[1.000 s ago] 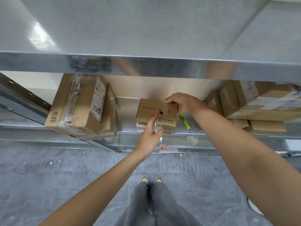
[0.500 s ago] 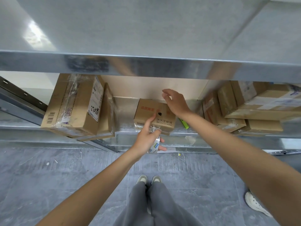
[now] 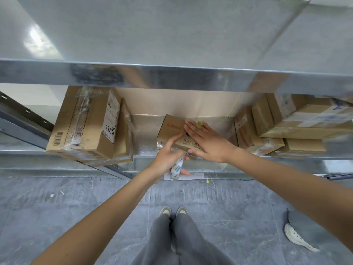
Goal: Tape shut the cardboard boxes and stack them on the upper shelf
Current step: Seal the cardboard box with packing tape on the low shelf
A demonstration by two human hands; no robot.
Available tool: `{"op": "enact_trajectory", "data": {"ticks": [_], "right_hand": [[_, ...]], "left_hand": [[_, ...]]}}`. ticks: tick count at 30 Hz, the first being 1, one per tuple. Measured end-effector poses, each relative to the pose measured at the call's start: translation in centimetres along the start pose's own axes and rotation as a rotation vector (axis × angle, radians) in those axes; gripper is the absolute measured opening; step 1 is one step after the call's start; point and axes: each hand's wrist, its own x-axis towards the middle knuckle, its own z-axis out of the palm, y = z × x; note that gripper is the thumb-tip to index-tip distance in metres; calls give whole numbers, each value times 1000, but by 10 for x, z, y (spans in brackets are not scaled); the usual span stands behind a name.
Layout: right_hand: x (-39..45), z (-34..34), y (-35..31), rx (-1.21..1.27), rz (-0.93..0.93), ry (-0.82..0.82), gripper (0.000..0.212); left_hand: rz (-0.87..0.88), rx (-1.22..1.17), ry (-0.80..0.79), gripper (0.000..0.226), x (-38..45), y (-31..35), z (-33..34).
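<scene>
Grey stone-look flooring runs beneath a galvanised steel rack, whose bare upper shelf (image 3: 172, 35) fills the top of the view while the lower metal shelf (image 3: 145, 148) carries the parcels. At its middle sits a small brown cardboard box with red print (image 3: 170, 131), close to the front edge, probably so that both hands can reach it. The right hand (image 3: 206, 142) lies flat on the box's top with fingers straight and spread, which looks like pressing the flaps or the tape down. The left hand (image 3: 168, 157) has its lower fingers curled round a small white tape dispenser with a blue label (image 3: 176, 168), while its forefinger reaches up to touch the box's near face, apparently steadying it. A large film-wrapped cardboard carton (image 3: 84, 123) stands to the left and a stack of flat brown parcels (image 3: 286, 127) to the right, both apart from the small box. Sealing seems to be the step in hand; lifting it to the upper shelf is not yet done.
</scene>
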Motion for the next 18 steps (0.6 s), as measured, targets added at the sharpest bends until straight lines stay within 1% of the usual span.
{"op": "enact_trajectory", "data": {"ticks": [5, 9, 13, 15, 18], "right_hand": [[-1, 0, -8, 13, 16, 51, 77], [-3, 1, -20, 12, -6, 132, 66], [-5, 8, -32, 23, -55, 280, 54], [-5, 11, -35, 17, -89, 322, 54], [-6, 14, -39, -6, -122, 358, 63]], "left_hand": [[-36, -43, -2, 81, -1, -6, -3], [-33, -39, -4, 84, -2, -5, -5], [-47, -17, -17, 83, -4, -1, -8], [-48, -21, -17, 82, -5, 0, -9], [-49, -29, -8, 83, -4, 1, -8]]}}
